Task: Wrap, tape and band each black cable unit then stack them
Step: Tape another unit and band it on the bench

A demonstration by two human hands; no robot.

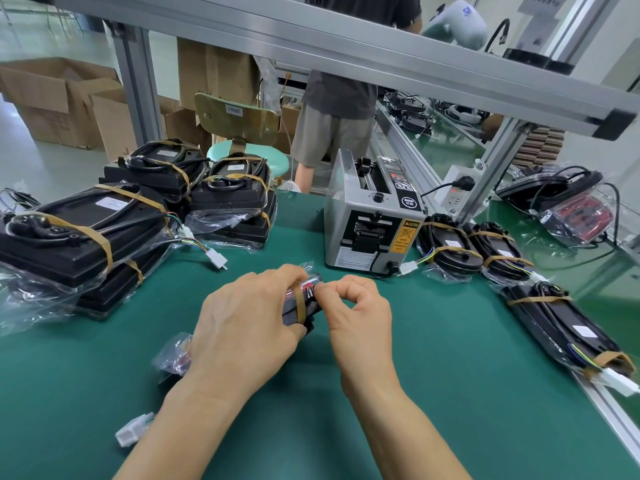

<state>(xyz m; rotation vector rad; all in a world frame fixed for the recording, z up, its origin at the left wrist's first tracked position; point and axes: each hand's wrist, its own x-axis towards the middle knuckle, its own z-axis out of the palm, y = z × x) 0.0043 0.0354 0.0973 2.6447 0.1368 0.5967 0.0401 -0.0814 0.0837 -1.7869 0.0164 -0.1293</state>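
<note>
Here, far left on the green table (433,393): finished black cable units (79,237) stacked in piles, each bagged in clear plastic and cinched with tan rubber bands, likely parked there to keep done work apart from the working patch. Three piles visible, at least two units deep each; exact count hidden by overlap and film.

Near the bottom edge, one loose white connector (133,432), trailing from under the left forearm, probably the tail of the piece in hand.

At centre, left hand (242,327) draped over the current unit (300,304), fingers curled round it and pinning it to the table, seemingly to steady it. One tan band (300,306) already round the near end; clear wrap bunched out at the hand's left side. Right hand (360,308) just beside, thumb and forefinger pinched at the unit's top edge, on film or a tape tab; too small to tell which. Remaining fingers curled, holding nothing else.

Behind the hands, one grey tape dispenser (372,220), slot facing the worker, within easy reach for the taping step.

Further right, three slimmer banded units (450,249) in a row along the table edge, two bands apiece, unstacked. Beyond them, one bagged unit with red parts (575,211), unbanded, presumably waiting.
</note>
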